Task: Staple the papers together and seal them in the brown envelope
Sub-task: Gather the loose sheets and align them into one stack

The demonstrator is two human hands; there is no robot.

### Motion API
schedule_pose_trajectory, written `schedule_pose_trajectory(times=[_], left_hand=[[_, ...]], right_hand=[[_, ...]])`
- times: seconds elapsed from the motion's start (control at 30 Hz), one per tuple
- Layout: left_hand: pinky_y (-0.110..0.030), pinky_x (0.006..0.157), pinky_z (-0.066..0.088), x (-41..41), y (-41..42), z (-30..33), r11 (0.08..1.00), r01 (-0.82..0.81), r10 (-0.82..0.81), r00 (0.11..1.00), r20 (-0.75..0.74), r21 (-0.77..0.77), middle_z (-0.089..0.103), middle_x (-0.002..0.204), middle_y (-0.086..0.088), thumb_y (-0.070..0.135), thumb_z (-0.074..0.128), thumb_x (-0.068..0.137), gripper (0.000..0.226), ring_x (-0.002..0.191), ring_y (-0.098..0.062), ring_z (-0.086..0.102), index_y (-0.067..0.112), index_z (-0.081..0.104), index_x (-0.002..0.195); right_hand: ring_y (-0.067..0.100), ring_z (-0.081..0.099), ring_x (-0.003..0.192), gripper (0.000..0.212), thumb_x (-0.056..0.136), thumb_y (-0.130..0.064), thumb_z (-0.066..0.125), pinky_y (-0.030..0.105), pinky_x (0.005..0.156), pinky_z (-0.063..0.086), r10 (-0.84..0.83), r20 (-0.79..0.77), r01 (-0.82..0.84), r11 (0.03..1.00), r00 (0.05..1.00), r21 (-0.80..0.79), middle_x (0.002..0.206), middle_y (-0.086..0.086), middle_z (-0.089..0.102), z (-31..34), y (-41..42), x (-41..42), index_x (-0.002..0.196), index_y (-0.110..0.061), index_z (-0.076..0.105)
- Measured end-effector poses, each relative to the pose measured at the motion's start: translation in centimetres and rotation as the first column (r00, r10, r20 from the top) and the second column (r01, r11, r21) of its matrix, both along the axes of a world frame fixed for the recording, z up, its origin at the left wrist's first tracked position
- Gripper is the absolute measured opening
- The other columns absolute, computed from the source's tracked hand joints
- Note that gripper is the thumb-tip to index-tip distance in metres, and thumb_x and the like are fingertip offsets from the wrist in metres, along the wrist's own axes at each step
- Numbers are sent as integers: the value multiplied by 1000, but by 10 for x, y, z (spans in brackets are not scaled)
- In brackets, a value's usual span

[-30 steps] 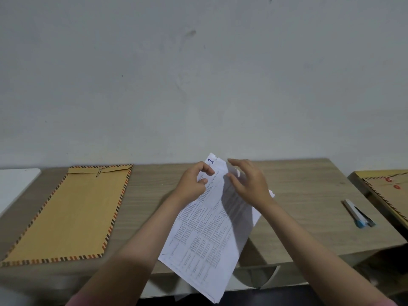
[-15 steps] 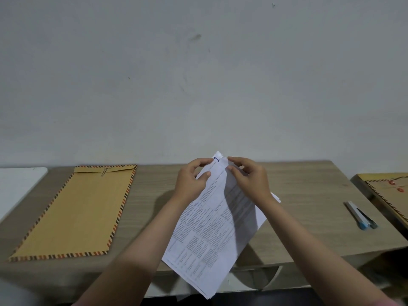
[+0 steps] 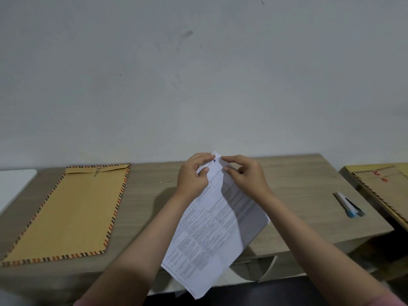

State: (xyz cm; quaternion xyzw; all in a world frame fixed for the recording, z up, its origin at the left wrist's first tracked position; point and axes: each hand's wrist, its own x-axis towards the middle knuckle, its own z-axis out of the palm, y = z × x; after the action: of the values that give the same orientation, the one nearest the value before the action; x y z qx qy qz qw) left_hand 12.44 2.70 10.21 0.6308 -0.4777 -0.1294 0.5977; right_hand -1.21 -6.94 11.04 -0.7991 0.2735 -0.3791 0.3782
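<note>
Head view. Papers: white printed sheets with dense text in table cells, held tilted above the table, centre of frame; top corner points up toward the wall, bottom corner hangs past the table's near edge. A small blue mark sits near the top corner. Sheet count cannot be told.

Left hand: centre of frame, fingers curled, thumb and forefinger pinched on the top corner of the papers; grip narrow, holding paper. Right hand: just right of it, fingertips pinching the same corner from the other side; grip narrow, also on the papers. Fingertips of the two hands nearly meet at the corner. Both forearms reach up from the bottom of frame.

Brown envelope: flat on the table, left of frame, striped border, flap at far end with a clip. Well apart from the papers.

Stapler: white and blue, lying on the table at right of frame, untouched.

Second envelope: far right edge, partly cut off.
</note>
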Motion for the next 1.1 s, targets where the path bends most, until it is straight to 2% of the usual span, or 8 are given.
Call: schedule_pose_trajectory(times=[0.13, 0.2, 0.37, 0.6, 0.7, 0.83, 0.93, 1.1], left_hand=[[-19, 96, 44, -4, 0, 3, 996, 71, -68, 996, -50, 54, 65, 116, 8, -13, 51, 83, 42, 105, 4, 58, 16, 69, 109], [-23, 95, 44, -5, 0, 5, 988, 116, -106, 989, -104, 98, 67, 113, 14, -8, 55, 84, 38, 97, 8, 59, 20, 69, 106], [-20, 91, 43, -12, -12, 10, 981, 136, -125, 988, -90, 136, 68, 106, 18, -6, 58, 83, 38, 77, 10, 58, 26, 70, 99], [-21, 71, 45, -39, -53, 26, 999, 34, -30, 983, -181, 17, 69, 106, 13, -5, 58, 84, 33, 59, -4, 45, 21, 70, 101], [-25, 65, 45, -52, -74, 34, 1000, -5, 2, 977, -214, -14, 67, 85, 15, -3, 57, 84, 33, 61, -14, 43, 22, 70, 101], [-29, 68, 47, -65, -100, 45, 998, -31, 16, 969, -245, -55, 58, 67, 16, -3, 57, 84, 33, 58, -16, 40, 23, 70, 102], [-33, 67, 48, -75, -116, 50, 999, 10, -21, 980, -200, -52, 68, 81, 8, 1, 57, 85, 34, 63, -21, 46, 28, 69, 101], [-16, 74, 44, -95, -142, 60, 999, 11, -12, 998, -54, -30, 67, 105, 18, -4, 54, 84, 40, 70, -1, 52, 31, 67, 98]], right_hand=[[10, 42, 44, 27, 79, -10, 70, 28, 53, 40, -29, 20, 28, 999, 999, 33, 96, -13, 71, -6, -2, -7, 100, -28, 72], [32, 47, 53, 28, 78, -9, 70, 33, 56, 42, -57, 62, 53, 996, 996, 66, 94, -16, 72, -8, -4, -12, 96, -31, 72], [18, 37, 51, 29, 80, -12, 69, 23, 53, 38, -84, 62, 78, 992, 995, 101, 91, -15, 72, -1, -16, -32, 95, -36, 70], [-3, 60, 81, 26, 79, -14, 71, 22, 77, 49, -63, -7, 61, 993, 998, -104, 99, -14, 69, 24, -57, -74, 102, -26, 71], [3, 63, 94, 24, 79, -15, 72, 23, 81, 49, -92, 1, 91, 981, 996, -173, 100, -11, 70, 34, -79, -94, 101, -25, 71], [-2, 60, 81, 21, 79, -15, 71, 14, 72, 46, -167, 48, 173, 965, 985, -196, 93, -12, 70, 48, -108, -116, 97, -26, 72], [0, 60, 78, 18, 81, -10, 69, 9, 66, 43, -181, 79, 194, 959, 980, -206, 89, -8, 70, 53, -123, -128, 93, -21, 73], [-7, 56, 67, 16, 80, -10, 71, 9, 63, 41, -229, 102, 238, 968, 968, -81, 88, -8, 70, 44, -138, -147, 93, -18, 74]])
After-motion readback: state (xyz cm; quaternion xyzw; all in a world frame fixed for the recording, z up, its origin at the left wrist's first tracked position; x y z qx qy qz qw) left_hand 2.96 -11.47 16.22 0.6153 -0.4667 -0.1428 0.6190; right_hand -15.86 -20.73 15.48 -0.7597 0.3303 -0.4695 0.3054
